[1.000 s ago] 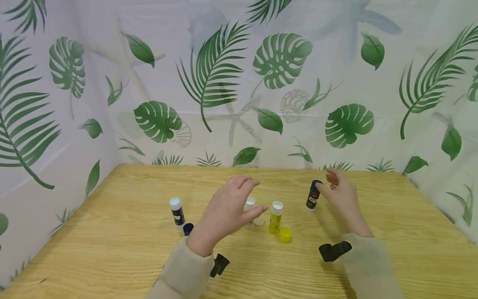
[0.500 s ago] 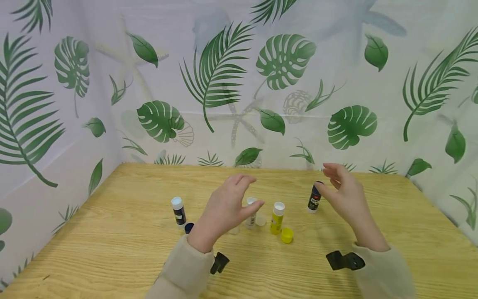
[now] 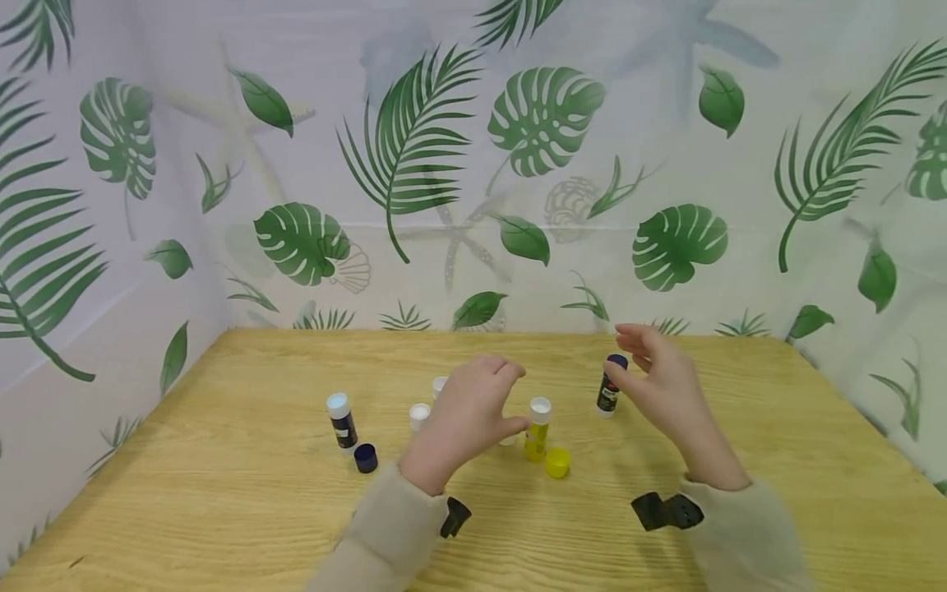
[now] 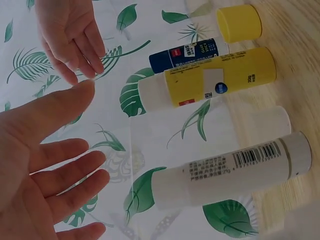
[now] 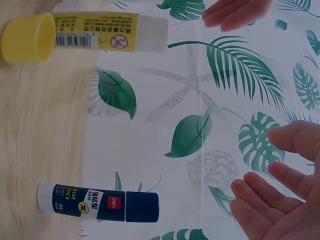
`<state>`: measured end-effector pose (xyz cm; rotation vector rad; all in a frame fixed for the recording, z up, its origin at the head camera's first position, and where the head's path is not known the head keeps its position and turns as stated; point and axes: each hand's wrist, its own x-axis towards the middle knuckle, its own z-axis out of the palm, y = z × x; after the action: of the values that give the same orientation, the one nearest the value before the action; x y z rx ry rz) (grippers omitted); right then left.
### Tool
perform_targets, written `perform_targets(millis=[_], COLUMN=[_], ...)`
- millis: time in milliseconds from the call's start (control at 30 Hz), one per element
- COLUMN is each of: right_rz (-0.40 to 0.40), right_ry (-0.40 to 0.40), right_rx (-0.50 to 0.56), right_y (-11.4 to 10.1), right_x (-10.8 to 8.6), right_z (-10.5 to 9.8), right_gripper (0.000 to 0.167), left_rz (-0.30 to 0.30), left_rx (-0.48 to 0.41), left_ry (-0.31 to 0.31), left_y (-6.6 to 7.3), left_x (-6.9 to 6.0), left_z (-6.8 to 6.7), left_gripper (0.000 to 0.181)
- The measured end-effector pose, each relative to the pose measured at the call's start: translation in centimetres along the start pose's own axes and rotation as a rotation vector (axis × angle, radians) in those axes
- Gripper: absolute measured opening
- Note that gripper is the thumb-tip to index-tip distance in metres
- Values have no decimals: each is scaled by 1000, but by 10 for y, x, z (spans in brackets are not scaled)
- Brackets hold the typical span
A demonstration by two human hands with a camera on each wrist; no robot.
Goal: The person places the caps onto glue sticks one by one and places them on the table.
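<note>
My left hand hovers with relaxed, spread fingers, left of a yellow glue stick. In the left wrist view that hand holds nothing; a white glue stick stands near it. My right hand hovers right of a capped dark blue glue stick. The right wrist view shows the right hand apart from the blue stick, its fingers loose. Behind the left hand, two white tops peek out, partly hidden.
An uncapped dark blue glue stick stands at left, beside its dark blue cap. A yellow cap lies before the yellow stick. A pale cap is mostly covered by the left hand. Leaf-patterned cloth hangs behind the wooden table.
My left hand has shifted a little right, uncovering white tops on its left and covering the white stick. My right hand has lifted its fingers slightly. The glue sticks stay in place.
</note>
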<state>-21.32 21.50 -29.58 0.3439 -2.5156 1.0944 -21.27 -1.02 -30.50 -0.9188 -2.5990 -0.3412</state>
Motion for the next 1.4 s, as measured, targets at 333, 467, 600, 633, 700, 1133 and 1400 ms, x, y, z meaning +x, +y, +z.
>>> perform_targets(millis=[333, 467, 600, 633, 700, 1133, 1400], right_rz=[21, 19, 24, 25, 24, -4, -14], right_ry=[-32, -34, -36, -38, -40, -32, -28], right_rx=[14, 10, 9, 10, 13, 23, 23], right_y=[2, 2, 2, 2, 2, 1, 4], right_x=[1, 1, 0, 0, 0, -2, -2], right_z=[6, 7, 7, 7, 7, 8, 10], right_gripper=[45, 45, 45, 45, 45, 45, 45], left_rz=[-92, -99, -72, -58, -34, -207, -224], left_rx=[21, 47, 71, 75, 62, -162, -354], left_ry=[-162, -212, -260, -265, -266, -252, -226], left_y=[10, 13, 17, 18, 20, 30, 23], left_x=[16, 19, 20, 20, 19, 21, 17], left_z=[16, 22, 26, 27, 29, 47, 59], left_gripper=[50, 51, 50, 49, 46, 53, 64])
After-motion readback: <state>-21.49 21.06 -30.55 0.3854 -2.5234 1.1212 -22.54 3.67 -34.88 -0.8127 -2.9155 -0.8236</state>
